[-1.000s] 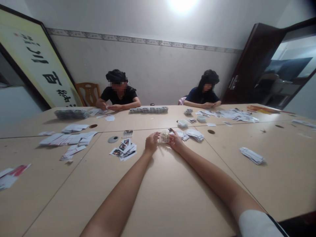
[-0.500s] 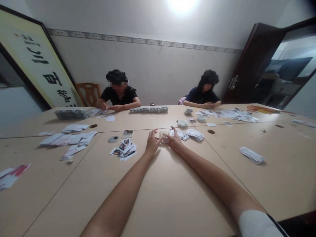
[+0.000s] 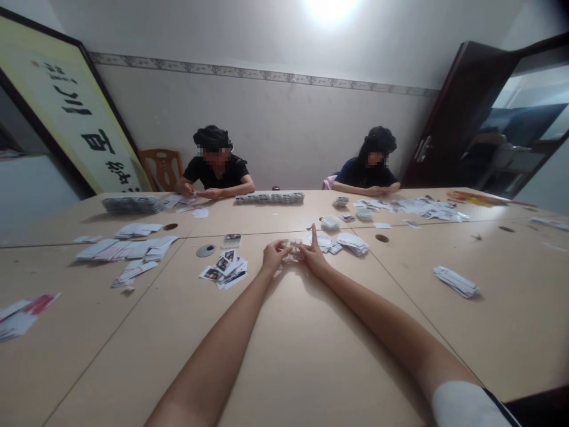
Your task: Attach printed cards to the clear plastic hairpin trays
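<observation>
Both my hands hold a small clear box with pale contents (image 3: 293, 250) above the middle of the table. My left hand (image 3: 274, 257) pinches its left side. Along the right side are the fingers of my right hand (image 3: 313, 257), with one finger pointing up. To the left lies a fanned pile of photo cards (image 3: 225, 270), and just behind it a small clear case with a dark top (image 3: 232, 239). White paper slips (image 3: 352, 242) lie right behind my right hand.
Stacks of white cards (image 3: 127, 249) lie at the left, a folded bundle (image 3: 456, 281) at the right. Two people sit across the table (image 3: 338, 332). A row of packed cases (image 3: 269, 198) stands at the far edge, near clear round-cornered packs (image 3: 329, 223).
The clear box has tilted between my hands, and its pale contents show more plainly. My left fingers have closed in around it. The view has shifted slightly.
</observation>
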Demonstrator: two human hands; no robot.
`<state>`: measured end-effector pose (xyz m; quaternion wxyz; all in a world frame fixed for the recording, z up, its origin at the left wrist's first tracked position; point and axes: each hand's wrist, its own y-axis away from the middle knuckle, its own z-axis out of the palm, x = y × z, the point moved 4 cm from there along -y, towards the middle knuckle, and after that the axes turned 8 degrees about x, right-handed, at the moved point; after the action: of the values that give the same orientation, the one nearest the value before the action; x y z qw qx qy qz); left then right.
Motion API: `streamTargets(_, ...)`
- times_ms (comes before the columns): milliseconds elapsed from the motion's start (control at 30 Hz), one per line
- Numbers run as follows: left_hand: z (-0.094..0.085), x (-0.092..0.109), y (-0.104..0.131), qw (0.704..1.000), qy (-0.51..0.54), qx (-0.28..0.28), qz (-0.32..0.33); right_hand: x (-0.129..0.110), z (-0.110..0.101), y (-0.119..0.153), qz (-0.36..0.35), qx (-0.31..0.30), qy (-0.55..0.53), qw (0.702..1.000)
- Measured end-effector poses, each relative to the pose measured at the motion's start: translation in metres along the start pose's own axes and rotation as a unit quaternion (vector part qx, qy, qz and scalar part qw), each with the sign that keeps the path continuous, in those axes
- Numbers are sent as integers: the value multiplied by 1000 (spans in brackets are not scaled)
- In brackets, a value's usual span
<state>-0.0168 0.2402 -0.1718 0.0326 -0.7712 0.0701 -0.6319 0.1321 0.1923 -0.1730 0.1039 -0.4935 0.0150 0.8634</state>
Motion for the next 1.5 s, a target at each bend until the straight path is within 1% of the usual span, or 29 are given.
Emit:
streamTargets(67, 1, 0, 1, 1000, 8, -5, -5, -1, 1, 0, -20, 6, 26, 999)
streamTargets(167, -1, 4, 2, 1000, 25, 9, -7, -3, 0, 0, -51, 29, 62, 996)
streamTargets(300, -5, 12, 3, 998, 51, 41, -17, -8, -6, -3, -100, 94, 114, 984)
streamTargets(433, -6, 16, 8, 993, 80, 76, -45, -14, -15, -6, -184, 177, 165, 953)
streamTargets(500, -6, 17, 11, 990, 95, 92, -56, -18, -17, -5, -224, 205, 188, 934)
streamTargets(567, -7, 21, 14, 986, 109, 109, -57, -21, -15, -3, -257, 216, 207, 919)
streamTargets(633, -13, 29, 14, 983, 124, 129, -46, -27, -10, 3, -285, 212, 222, 908)
streamTargets(700, -24, 47, 12, 979, 137, 147, -22, -36, 1, 11, -310, 197, 227, 902)
streamTargets(767, -39, 75, 8, 976, 151, 155, 15, -49, 16, 21, -334, 170, 222, 900)
streamTargets(833, -54, 114, 7, 974, 164, 141, 66, -68, 37, 30, -357, 137, 203, 901)
streamTargets(900, -69, 159, 14, 969, 172, 125, 123, -93, 60, 38, -374, 105, 173, 905)
streamTargets(1000, -88, 222, 42, 955, 173, 131, 203, -143, 96, 52, -389, 72, 114, 911)
streamTargets(1067, -95, 255, 71, 938, 171, 127, 273, -180, 114, 65, -401, 65, 73, 911)
streamTargets(1100, -96, 267, 85, 931, 168, 123, 299, -197, 121, 73, -405, 57, 57, 911)
streamTargets(1133, -97, 275, 99, 930, 163, 122, 306, -214, 127, 83, -406, 42, 38, 912)
streamTargets(1167, -98, 279, 110, 932, 159, 121, 301, -227, 132, 94, -401, 11, 7, 916)
streamTargets(1200, -97, 281, 120, 936, 156, 121, 293, -238, 135, 106, -400, -18, -9, 916)
streamTargets(1267, -94, 281, 132, 943, 158, 112, 271, -253, 138, 130, -406, -43, -8, 913)
streamTargets(1300, -92, 279, 135, 947, 159, 105, 260, -256, 138, 140, -408, -47, 7, 912)
streamTargets(1367, -88, 276, 136, 955, 155, 82, 238, -257, 138, 156, -419, -33, 46, 906)
streamTargets(1433, -85, 273, 135, 965, 142, 44, 216, -254, 139, 163, -424, -20, 105, 900)
streamTargets(1500, -85, 273, 135, 971, 132, -3, 198, -250, 142, 163, -418, -19, 171, 892)
